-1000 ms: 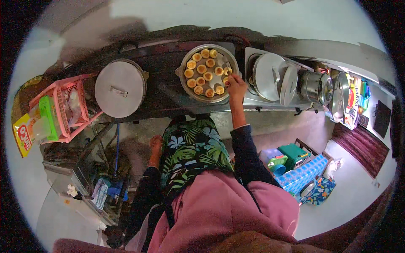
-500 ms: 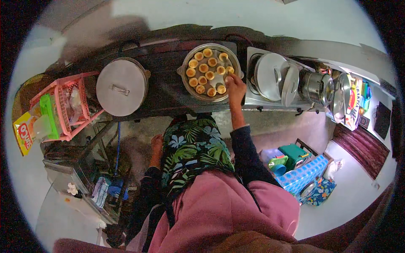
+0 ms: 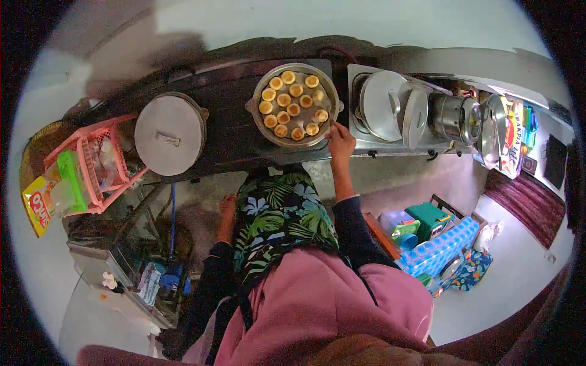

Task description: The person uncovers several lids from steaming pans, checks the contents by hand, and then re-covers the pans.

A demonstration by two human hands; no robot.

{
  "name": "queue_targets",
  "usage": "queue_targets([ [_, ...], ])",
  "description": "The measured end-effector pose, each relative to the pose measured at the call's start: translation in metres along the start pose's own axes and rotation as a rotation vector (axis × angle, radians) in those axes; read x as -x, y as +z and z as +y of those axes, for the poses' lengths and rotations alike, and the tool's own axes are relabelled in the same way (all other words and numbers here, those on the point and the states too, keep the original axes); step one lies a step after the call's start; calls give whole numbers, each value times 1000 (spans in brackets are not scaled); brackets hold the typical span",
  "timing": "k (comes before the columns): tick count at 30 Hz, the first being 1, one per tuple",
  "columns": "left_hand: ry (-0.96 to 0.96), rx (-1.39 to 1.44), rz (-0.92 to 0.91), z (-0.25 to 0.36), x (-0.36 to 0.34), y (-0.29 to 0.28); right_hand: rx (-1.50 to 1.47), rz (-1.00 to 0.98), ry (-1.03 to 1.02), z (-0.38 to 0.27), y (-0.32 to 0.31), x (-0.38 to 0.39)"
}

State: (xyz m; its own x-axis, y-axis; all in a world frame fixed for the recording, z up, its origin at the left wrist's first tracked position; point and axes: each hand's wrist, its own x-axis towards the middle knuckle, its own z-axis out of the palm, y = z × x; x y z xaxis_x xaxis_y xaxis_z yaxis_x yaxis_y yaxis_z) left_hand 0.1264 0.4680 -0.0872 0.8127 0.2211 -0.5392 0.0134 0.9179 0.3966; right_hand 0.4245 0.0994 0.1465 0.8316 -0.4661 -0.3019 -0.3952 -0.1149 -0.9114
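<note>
The cakes [image 3: 293,110], mostly browned, lie in the pan [image 3: 267,133] on the stove [image 3: 229,116]. The right hand [image 3: 341,141] has just drawn back from over the right-side cakes to the near right rim, leaving them uncovered, two looking paler. Its fingertips are pinched together; I can't tell whether they grasp anything. The left hand [image 3: 228,207] hangs curled, contents hidden. Lids [image 3: 381,105] crowd the right; a covered pot [image 3: 166,135] sits left.
</note>
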Motion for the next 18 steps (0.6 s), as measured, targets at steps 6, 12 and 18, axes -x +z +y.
queue_targets([
  [6, -168, 306, -20, 1, 8, 0, 147, -14, -162, -3, 0, -4],
  [12, -208, 238, -17, 0, 11, -5, 366, -68, -286, -12, 30, -11],
  [18, -270, 298, -28, 6, 7, 12, 387, -60, -242, -10, 14, -7],
])
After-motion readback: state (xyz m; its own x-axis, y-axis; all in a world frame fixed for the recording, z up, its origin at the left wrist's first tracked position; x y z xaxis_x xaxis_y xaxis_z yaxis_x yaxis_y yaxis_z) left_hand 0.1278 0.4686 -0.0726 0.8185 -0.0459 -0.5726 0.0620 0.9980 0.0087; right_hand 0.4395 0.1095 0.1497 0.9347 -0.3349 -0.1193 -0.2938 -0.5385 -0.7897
